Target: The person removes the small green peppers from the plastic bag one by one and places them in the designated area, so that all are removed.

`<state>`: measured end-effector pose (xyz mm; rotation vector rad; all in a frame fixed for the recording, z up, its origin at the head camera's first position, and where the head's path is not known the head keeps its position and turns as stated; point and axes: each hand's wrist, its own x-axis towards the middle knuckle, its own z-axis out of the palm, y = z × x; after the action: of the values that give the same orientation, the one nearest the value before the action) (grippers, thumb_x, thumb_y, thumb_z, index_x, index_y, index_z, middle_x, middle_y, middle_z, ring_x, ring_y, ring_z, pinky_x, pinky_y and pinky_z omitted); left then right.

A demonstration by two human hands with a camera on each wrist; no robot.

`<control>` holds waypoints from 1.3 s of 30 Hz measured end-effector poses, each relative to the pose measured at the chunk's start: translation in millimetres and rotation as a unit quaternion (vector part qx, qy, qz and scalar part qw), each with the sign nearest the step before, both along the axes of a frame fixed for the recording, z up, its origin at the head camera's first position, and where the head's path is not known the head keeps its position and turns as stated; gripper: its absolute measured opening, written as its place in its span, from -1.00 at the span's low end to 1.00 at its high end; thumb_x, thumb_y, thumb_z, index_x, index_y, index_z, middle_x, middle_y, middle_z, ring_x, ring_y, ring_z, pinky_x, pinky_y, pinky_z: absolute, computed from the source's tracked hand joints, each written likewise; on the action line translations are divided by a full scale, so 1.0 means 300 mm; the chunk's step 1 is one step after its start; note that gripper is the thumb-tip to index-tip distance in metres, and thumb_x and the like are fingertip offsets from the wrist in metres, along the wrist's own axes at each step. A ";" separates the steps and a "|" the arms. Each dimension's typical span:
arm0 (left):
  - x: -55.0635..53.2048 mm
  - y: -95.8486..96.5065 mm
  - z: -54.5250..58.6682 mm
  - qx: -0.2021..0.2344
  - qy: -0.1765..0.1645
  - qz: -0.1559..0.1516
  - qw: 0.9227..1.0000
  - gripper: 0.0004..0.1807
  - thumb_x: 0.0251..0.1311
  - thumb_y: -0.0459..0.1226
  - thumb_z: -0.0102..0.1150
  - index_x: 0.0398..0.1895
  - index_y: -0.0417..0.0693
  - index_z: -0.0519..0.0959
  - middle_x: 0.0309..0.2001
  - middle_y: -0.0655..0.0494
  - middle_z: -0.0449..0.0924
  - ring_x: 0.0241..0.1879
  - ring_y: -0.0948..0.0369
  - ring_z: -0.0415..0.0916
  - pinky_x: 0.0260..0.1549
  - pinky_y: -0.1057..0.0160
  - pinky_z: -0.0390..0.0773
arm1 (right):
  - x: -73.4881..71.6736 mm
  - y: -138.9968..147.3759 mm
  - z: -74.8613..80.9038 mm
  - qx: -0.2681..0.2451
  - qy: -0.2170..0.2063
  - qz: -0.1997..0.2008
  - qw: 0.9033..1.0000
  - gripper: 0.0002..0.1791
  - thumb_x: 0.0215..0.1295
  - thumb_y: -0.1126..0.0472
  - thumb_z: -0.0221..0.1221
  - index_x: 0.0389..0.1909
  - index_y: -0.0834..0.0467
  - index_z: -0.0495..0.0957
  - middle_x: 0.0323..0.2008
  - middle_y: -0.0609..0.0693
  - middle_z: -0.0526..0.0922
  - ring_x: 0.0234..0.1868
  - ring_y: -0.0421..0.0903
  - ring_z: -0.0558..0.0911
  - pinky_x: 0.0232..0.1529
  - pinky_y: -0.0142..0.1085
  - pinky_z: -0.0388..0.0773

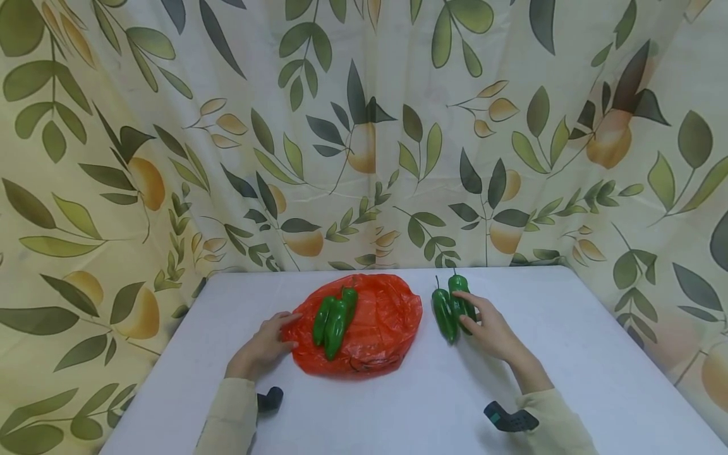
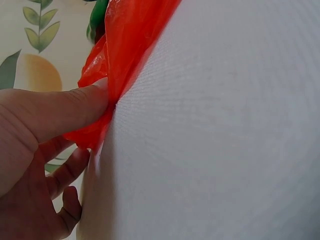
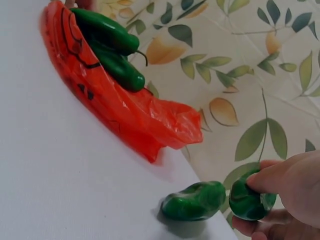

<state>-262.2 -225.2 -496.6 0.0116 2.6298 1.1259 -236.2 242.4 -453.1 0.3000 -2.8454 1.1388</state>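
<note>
A crumpled red plastic bag (image 1: 387, 322) lies spread on the white table, with several long green peppers (image 1: 337, 325) on top of it. At the bag's left edge, my left hand (image 1: 263, 346) pinches the red plastic between thumb and fingers, seen close up in the left wrist view. To the right of the bag are two more green peppers side by side. My right hand (image 1: 493, 332) grips the right-hand pepper (image 3: 246, 201), thumb on one side and fingers on the other. The other pepper (image 3: 194, 201) lies on the table just left of it.
The white table (image 1: 364, 420) reaches back to a curtain (image 1: 375, 208) printed with leaves and fruit. Dark wrist devices (image 1: 510, 418) sit at both sleeve cuffs.
</note>
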 end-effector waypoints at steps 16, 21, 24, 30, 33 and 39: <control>-0.006 -0.002 -0.002 0.006 -0.002 0.001 1.000 -0.30 0.27 -0.25 0.33 0.47 0.32 0.37 0.58 0.03 0.08 0.58 -0.15 -0.05 0.40 -0.39 0.24 | -0.030 0.038 -0.043 0.004 -0.020 -0.001 1.000 -0.38 0.37 0.43 0.03 0.46 0.31 0.24 0.43 0.54 0.18 0.45 0.54 0.16 0.34 0.41 0.27; -0.008 -0.002 -0.002 0.012 -0.005 0.001 1.000 -0.30 0.27 -0.25 0.33 0.47 0.34 0.37 0.58 0.04 0.07 0.57 -0.15 -0.04 0.39 -0.41 0.22 | -0.038 0.046 -0.068 0.003 -0.021 0.008 1.000 -0.37 0.35 0.45 0.03 0.46 0.33 0.24 0.42 0.55 0.20 0.45 0.56 0.14 0.40 0.42 0.14; -0.007 -0.002 -0.002 0.013 -0.004 0.002 1.000 -0.30 0.28 -0.26 0.32 0.47 0.34 0.37 0.58 0.04 0.07 0.57 -0.15 -0.04 0.39 -0.42 0.21 | -0.040 0.050 -0.081 0.003 -0.014 0.011 1.000 -0.38 0.34 0.45 0.02 0.45 0.35 0.24 0.40 0.56 0.22 0.44 0.56 0.16 0.41 0.42 0.13; -0.006 -0.005 -0.002 0.017 -0.004 0.002 1.000 -0.30 0.28 -0.29 0.31 0.47 0.32 0.38 0.57 0.04 0.09 0.55 -0.14 0.00 0.39 -0.40 0.24 | -0.041 0.051 -0.093 0.003 -0.015 0.014 1.000 -0.37 0.33 0.46 0.02 0.44 0.37 0.24 0.41 0.56 0.22 0.45 0.56 0.15 0.42 0.40 0.12; -0.006 -0.007 -0.003 0.012 -0.001 -0.001 1.000 -0.30 0.27 -0.28 0.32 0.47 0.31 0.38 0.56 0.02 0.10 0.55 -0.15 0.01 0.38 -0.40 0.26 | -0.041 0.052 -0.097 0.005 -0.017 0.014 1.000 -0.37 0.33 0.46 0.02 0.44 0.38 0.24 0.41 0.55 0.22 0.45 0.56 0.14 0.42 0.39 0.12; -0.004 -0.007 -0.005 0.006 -0.005 0.003 1.000 -0.30 0.27 -0.23 0.34 0.46 0.34 0.38 0.57 0.03 0.10 0.56 -0.14 -0.01 0.38 -0.40 0.26 | -0.040 0.054 -0.102 0.014 -0.009 0.016 1.000 -0.38 0.31 0.47 0.03 0.42 0.41 0.27 0.37 0.57 0.28 0.42 0.56 0.20 0.40 0.39 0.17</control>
<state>-263.5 -227.2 -498.0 0.0016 2.6149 1.1412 -248.1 258.6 -483.6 0.3406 -2.8845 1.1126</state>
